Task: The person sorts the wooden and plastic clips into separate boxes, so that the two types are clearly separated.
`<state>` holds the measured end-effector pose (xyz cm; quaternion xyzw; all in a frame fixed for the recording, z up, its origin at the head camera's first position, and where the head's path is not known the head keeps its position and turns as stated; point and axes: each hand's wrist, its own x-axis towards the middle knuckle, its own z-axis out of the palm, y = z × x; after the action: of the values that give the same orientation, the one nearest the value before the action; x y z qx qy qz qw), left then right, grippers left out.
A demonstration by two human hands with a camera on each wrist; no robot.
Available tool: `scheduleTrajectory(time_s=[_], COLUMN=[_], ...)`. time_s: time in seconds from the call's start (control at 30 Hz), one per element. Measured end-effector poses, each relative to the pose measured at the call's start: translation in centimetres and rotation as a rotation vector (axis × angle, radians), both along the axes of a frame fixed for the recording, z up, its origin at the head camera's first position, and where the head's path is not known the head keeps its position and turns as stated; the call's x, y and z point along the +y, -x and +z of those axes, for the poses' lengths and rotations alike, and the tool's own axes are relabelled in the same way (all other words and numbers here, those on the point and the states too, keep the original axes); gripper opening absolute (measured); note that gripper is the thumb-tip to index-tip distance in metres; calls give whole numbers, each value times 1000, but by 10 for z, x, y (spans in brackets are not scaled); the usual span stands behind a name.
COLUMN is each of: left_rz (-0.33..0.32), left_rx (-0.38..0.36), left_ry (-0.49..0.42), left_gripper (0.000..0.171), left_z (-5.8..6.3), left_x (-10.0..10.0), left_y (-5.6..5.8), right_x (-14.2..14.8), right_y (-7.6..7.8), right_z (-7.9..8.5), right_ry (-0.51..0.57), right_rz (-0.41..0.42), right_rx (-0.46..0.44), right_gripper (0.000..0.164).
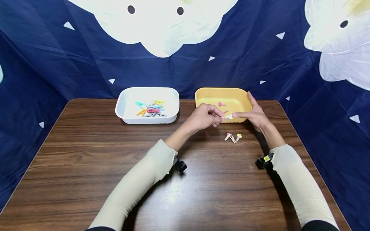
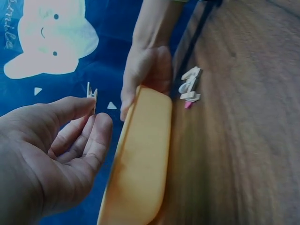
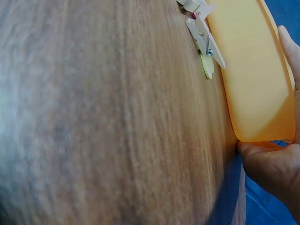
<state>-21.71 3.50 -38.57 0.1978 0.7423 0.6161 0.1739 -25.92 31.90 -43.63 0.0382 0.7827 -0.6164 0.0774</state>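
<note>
In the head view, my left hand [image 1: 206, 117] is over the front of the yellow tray [image 1: 202, 93]. Its thumb and fingertips pinch a small wooden clothespin [image 2: 92, 96], whose white decorated end [image 1: 229, 117] points toward my right thumb. The right hand [image 1: 255, 114] holds the tray's front right corner, thumb along the front rim and fingers at the right side. Inside the tray lies a clothespin with a pink heart [image 1: 221, 104]. Several small wooden clothespins [image 1: 233, 138], with pink and yellow decorations, lie on the table in front of it.
A white tray [image 1: 124, 117] with several coloured plastic clothespins [image 1: 153, 111] stands to the left on the wooden table [image 1: 95, 166]. Behind the table hangs a dark blue cloth [image 1: 179, 70] with white cloud shapes.
</note>
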Motion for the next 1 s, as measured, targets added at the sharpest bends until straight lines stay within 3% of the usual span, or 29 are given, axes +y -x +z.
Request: scheduleTrajectory(time_s=[0.4,1.0], left_rz=[80,163], left_rx=[-39,-95], left_ry=[-59,-65], left_gripper=[8,12], left_z=[12,7], left_x=[3,21], left_y=[17,40], right_x=[-3,-1], right_y=[0,-1], right_z=[1,1], right_ry=[3,-2], right_rz=[-5,-2], right_rx=[3,6], right_gripper=[140,141])
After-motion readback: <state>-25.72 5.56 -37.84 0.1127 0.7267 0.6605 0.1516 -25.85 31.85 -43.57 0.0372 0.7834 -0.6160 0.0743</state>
